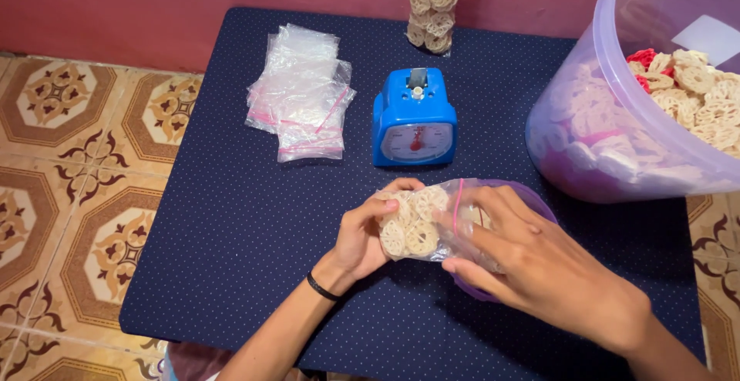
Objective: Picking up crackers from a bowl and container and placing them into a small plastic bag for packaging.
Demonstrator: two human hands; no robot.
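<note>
Clear plastic forms the small bag of crackers (416,225), which both hands hold just above the dark blue dotted tablecloth (231,234), near its front middle. The bag lies on its side, its long axis running left to right; the filled bottom end points toward the left hand (362,238) and the mouth with its pink zip strip points toward the right hand (532,261). The left fingers are curled and clamped on the filled end, thumb on top. The right fingers are together and pressed flat along the zip end, pinching it against the thumb. A purple lid (532,204) lies under the right hand, mostly hidden by it. Just behind the bag stands a blue dial scale (415,119), its face turned toward the person. To the scale's left lies a stack of empty clear zip bags (301,96). At the far edge stands a filled bag of crackers (433,3), upright. A large translucent purple tub (617,119) holding loose crackers sits at the right, near the right hand.
</note>
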